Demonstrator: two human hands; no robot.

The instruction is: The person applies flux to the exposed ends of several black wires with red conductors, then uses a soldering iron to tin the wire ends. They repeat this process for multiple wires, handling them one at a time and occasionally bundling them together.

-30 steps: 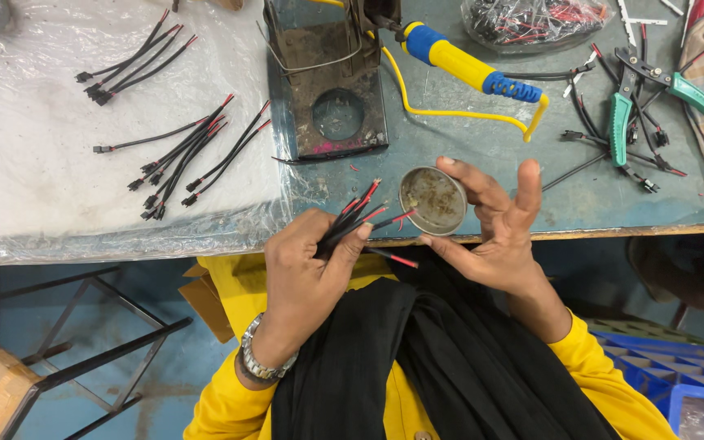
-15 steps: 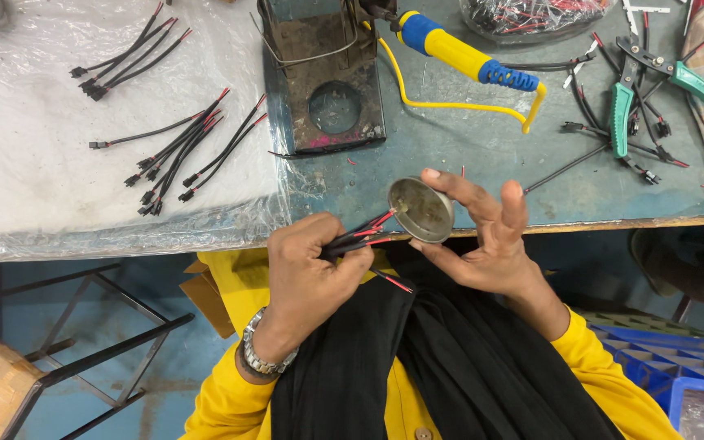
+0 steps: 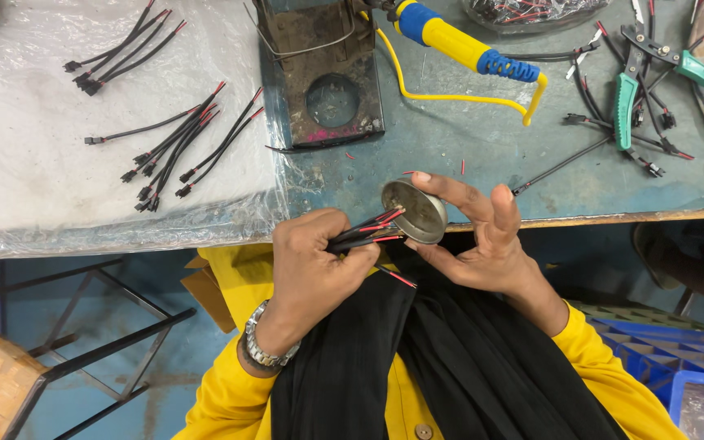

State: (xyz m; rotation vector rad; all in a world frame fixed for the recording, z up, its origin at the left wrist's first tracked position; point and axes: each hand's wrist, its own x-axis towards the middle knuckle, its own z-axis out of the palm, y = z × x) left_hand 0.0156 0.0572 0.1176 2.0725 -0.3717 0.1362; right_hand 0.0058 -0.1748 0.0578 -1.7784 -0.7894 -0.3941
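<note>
At the blue-grey workbench (image 3: pixel 466 155) edge, the left hand (image 3: pixel 315 265) is pinching a wire bundle (image 3: pixel 364 235) tight; the right hand (image 3: pixel 478 236) is gripping a round tin (image 3: pixel 414 212).

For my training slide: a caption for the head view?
Left hand dips wire ends into a round tin held by right hand.

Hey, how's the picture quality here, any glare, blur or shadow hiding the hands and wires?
Head view: even, soft light; left hand, right hand, bundle of wires and round tin are sharp. Mild glare on the plastic sheet; no heavy shadows; edges bend slightly.
</note>
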